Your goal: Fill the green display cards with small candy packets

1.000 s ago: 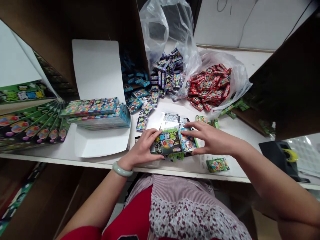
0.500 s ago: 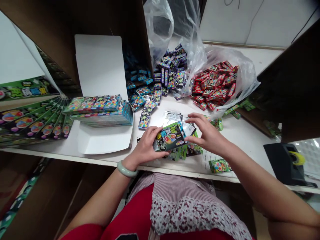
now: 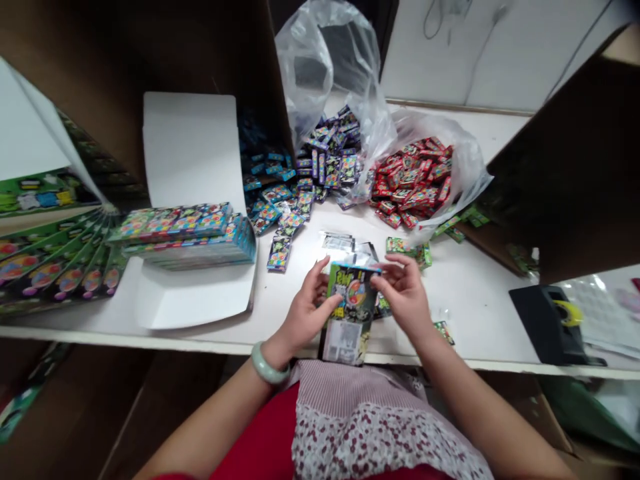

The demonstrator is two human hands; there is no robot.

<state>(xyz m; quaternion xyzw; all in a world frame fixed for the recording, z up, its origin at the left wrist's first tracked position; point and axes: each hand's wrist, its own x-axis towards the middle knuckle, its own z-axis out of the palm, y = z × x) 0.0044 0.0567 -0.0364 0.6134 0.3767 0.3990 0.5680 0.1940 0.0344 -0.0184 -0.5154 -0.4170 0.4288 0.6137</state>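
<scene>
Upright in front of me is a black and green printed candy packet (image 3: 361, 308), with a pale panel of print on its lower part. My left hand (image 3: 303, 317) grips its left side, thumb across the front and fingers behind. At the upper right corner, my right hand (image 3: 409, 300) pinches the edge between thumb and fingers. Behind the packet lie flat clear sachets (image 3: 337, 241) and dark printed pieces, partly covered by it. A small green candy box (image 3: 444, 331) is partly hidden by my right wrist.
An open white carton (image 3: 195, 297) with stacked candy boxes (image 3: 175, 223) stands left, beside fanned printed cards (image 3: 60, 267). Purple boxes (image 3: 333, 170) and red boxes (image 3: 413, 183) spill from clear bags. A black tape dispenser (image 3: 555, 327) sits right.
The packet has turned from lying sideways to upright, and its pale lower panel now shows. My right hand has closed on its corner. The whole view has shifted slightly.
</scene>
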